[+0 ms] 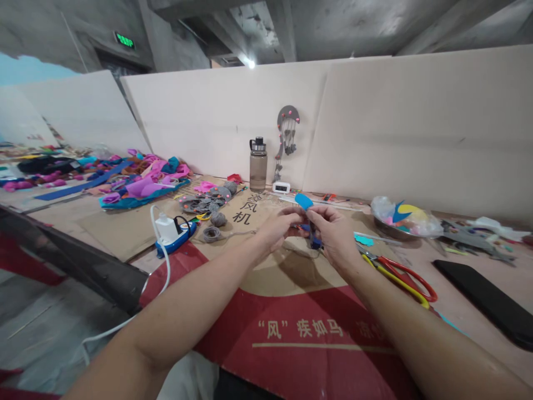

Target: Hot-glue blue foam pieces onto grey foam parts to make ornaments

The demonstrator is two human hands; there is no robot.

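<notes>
Both my hands meet above the brown cardboard sheet point(291, 272) on the table. My left hand point(280, 226) is closed, its fingers pinched next to a small blue felt piece point(303, 201). My right hand point(333, 230) is closed too, gripping the same blue piece from the right, with a darker blue bit point(315, 240) showing under its fingers. The two hands touch at the fingertips. What else lies between the fingers is hidden.
Red and yellow scissors point(402, 276) lie right of my hands. A black slab point(487, 300) lies far right, a metal bowl of coloured scraps point(402, 219) behind it. A water bottle point(258, 165), a small clock point(281, 187), a power strip point(175, 233) and felt piles point(141, 180) stand left and behind.
</notes>
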